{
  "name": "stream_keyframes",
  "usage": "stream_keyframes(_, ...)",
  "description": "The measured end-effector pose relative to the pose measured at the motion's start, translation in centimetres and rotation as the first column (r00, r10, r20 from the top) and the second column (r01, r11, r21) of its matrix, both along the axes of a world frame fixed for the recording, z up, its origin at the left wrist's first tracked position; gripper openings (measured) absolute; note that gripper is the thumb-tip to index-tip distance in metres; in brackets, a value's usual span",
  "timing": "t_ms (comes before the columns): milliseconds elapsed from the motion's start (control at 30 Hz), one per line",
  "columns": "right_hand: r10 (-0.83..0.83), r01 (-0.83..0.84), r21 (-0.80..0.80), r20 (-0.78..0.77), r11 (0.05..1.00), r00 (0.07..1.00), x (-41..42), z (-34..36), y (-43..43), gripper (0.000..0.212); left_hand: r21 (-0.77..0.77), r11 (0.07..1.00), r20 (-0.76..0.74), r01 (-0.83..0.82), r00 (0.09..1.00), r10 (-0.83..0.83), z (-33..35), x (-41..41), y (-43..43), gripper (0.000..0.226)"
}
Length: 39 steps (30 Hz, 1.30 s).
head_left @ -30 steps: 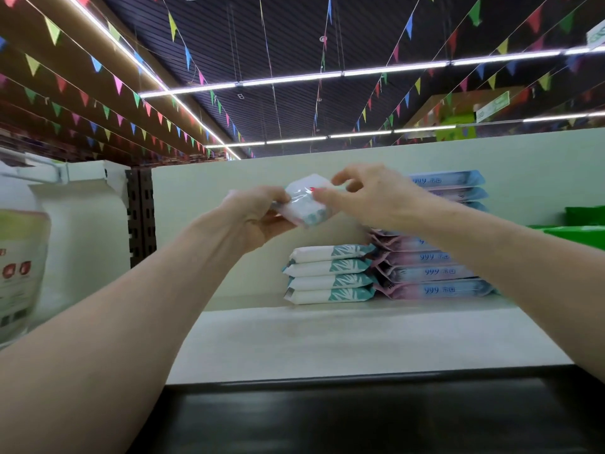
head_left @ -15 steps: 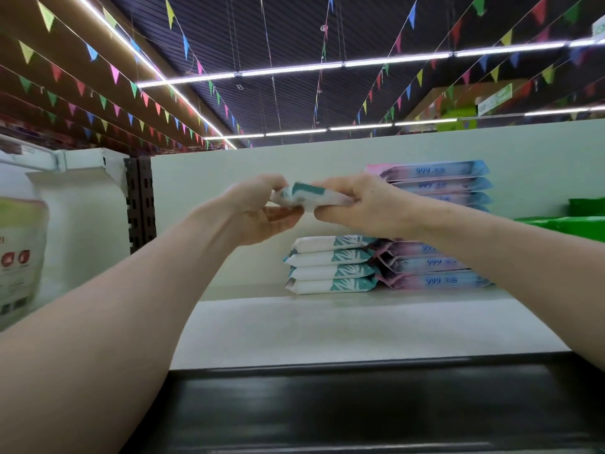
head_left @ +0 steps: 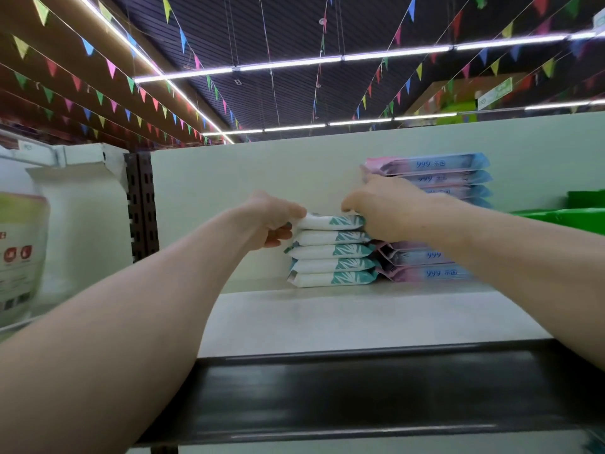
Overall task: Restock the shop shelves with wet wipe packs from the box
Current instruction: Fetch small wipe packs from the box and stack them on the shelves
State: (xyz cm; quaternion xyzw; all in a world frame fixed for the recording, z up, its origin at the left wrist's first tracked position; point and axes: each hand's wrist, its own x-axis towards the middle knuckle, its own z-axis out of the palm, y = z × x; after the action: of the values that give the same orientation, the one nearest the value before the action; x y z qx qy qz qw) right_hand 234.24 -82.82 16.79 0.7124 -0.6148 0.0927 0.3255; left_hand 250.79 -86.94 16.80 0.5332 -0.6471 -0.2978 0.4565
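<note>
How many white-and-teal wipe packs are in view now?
5, in one stack on the shelf, left of the pink-and-blue packs: four below, the fifth pack on top, held at its ends by the left hand and right hand. Any behind would be hidden.

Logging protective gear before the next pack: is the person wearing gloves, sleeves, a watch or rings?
No gloves on the left hand or the right hand. Both forearms are bare to the frame edge: no sleeves, watch or bracelet in view. Rings cannot be ruled out, since most fingers are hidden.
</note>
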Motion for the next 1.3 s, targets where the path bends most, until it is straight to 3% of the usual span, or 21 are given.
stream_keyframes(100, 0.037, -0.058, 0.139, 0.149, 0.989, 0.988, -0.3, 0.5, 1.2, 0.061, -0.007, 1.000, 0.054, 0.017, 0.998, -0.017, -0.2, 0.0, 0.1, 0.017)
stream_keyframes(167, 0.094, -0.113, 0.099, 0.178, 0.989, 0.980, -0.3, 0.6, 1.3, 0.052, -0.024, 0.999, 0.083, 0.023, 0.996, -0.021, -0.2, 0.1, 0.1, 0.017)
stream_keyframes(267, 0.125, -0.124, -0.020, 0.086, 0.992, 0.988, 0.0, 0.3, 0.6, 0.026, -0.097, 0.994, 0.146, 0.038, 0.989, -0.024, -0.1, 0.3, 0.1, 0.020)
stream_keyframes(333, 0.133, -0.130, -0.069, 0.048, 0.989, 0.990, 0.3, -0.1, 0.0, 0.026, -0.146, 0.985, 0.182, 0.092, 0.981, -0.065, 0.1, 0.4, 0.1, 0.026)
stream_keyframes(433, 0.133, -0.130, -0.081, 0.024, 0.988, 0.991, 0.6, -0.3, -0.3, 0.029, -0.093, 0.980, 0.314, 0.178, 0.939, -0.141, -0.2, 0.2, 0.3, 0.037)
stream_keyframes(600, 0.067, -0.066, 0.041, -0.026, 0.997, 0.997, -0.2, 0.0, 0.1, 0.039, -0.036, 0.987, 0.409, 0.155, 0.904, -0.127, -0.7, 0.0, -0.1, 0.063)
stream_keyframes(767, 0.076, -0.072, 0.100, -0.035, 0.992, 0.997, -0.6, 0.0, -0.1, 0.041, -0.107, 0.985, 0.465, 0.135, 0.882, -0.071, -0.9, 0.0, 0.0, 0.047)
stream_keyframes(867, 0.140, -0.138, 0.030, -0.059, 0.990, 0.988, -0.5, -0.1, -0.3, 0.029, -0.135, 0.985, 0.491, 0.110, 0.871, -0.030, -0.7, 0.1, -0.1, 0.039)
stream_keyframes(1067, 0.108, -0.108, 0.001, -0.074, 0.994, 0.991, 0.0, -0.2, -0.4, 0.026, -0.156, 0.982, 0.585, 0.110, 0.811, 0.002, -0.4, 0.8, 0.1, 0.064)
stream_keyframes(1200, 0.144, -0.146, -0.033, -0.050, 0.989, 0.988, -0.6, 0.1, 0.2, 0.037, -0.180, 0.960, 0.677, 0.214, 0.735, -0.036, -0.6, 0.4, 0.5, 0.039)
stream_keyframes(1300, 0.164, -0.165, -0.024, -0.043, 0.986, 0.986, -0.5, 0.1, 0.1, 0.029, -0.158, 0.964, 0.718, 0.213, 0.695, -0.036, -0.3, 0.2, 0.7, 0.037)
